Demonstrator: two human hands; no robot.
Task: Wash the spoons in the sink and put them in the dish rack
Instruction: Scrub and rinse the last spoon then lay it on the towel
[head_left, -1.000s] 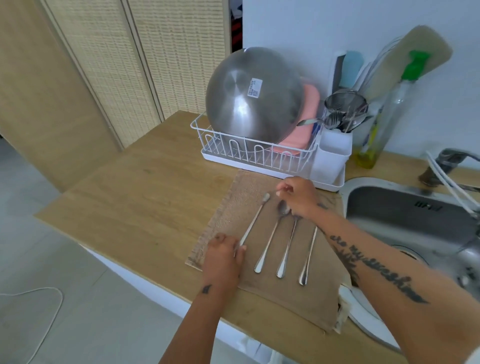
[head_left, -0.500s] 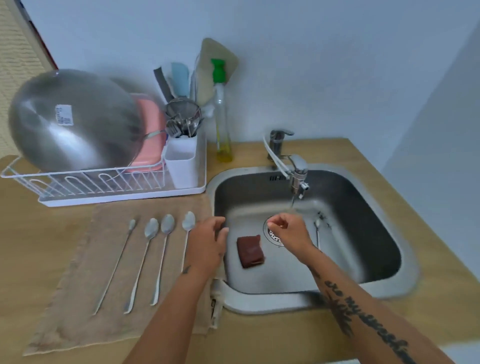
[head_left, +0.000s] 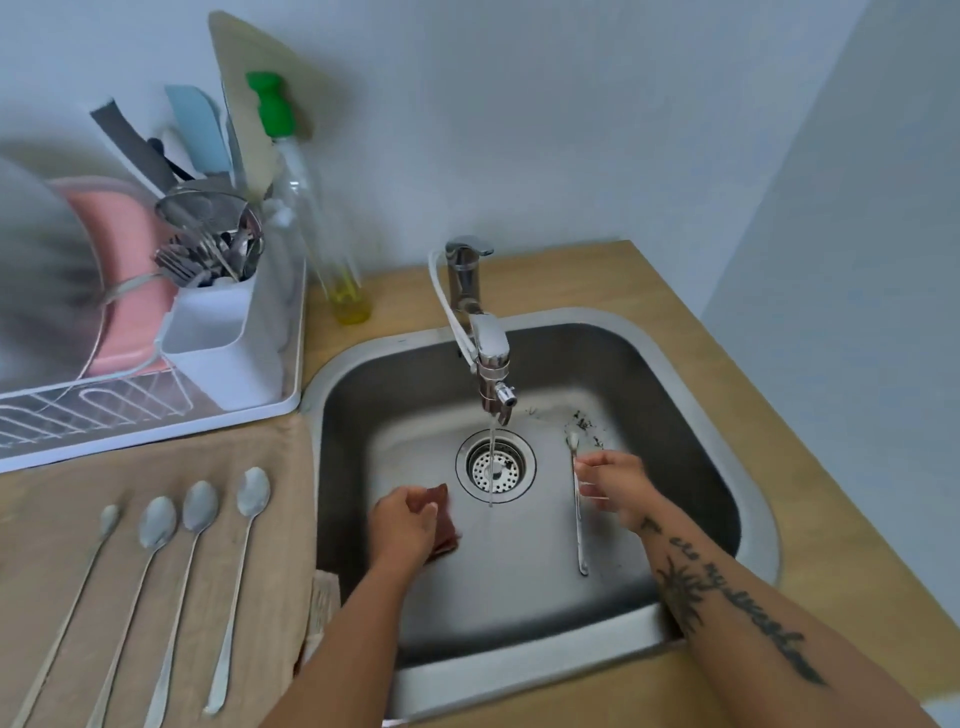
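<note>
We find only one piece of writing: a cursive tattoo line (head_left: 737, 592) along the right forearm (head_left: 779, 660), running back from the fingers (head_left: 597, 467) toward the elbow; its letters are too blurred to read.

On my feed the wooden desk (head_left: 649, 280) carries a tan woven cloth (head_left: 291, 519) at the left front. At the back, 1 clear bottle (head_left: 322, 234) with a green cap stands just beside a white caddy (head_left: 223, 343) packed with forks (head_left: 182, 260), a wire strainer (head_left: 202, 208) and 2 spatulas. A pale cutting board (head_left: 249, 93) leans on the wall. The chrome tap (head_left: 488, 343) runs a thin stream (head_left: 491, 467); a dark red sponge (head_left: 447, 519) shows left of it. The pink thing (head_left: 119, 249) by the caddy is maybe a tray.
</note>
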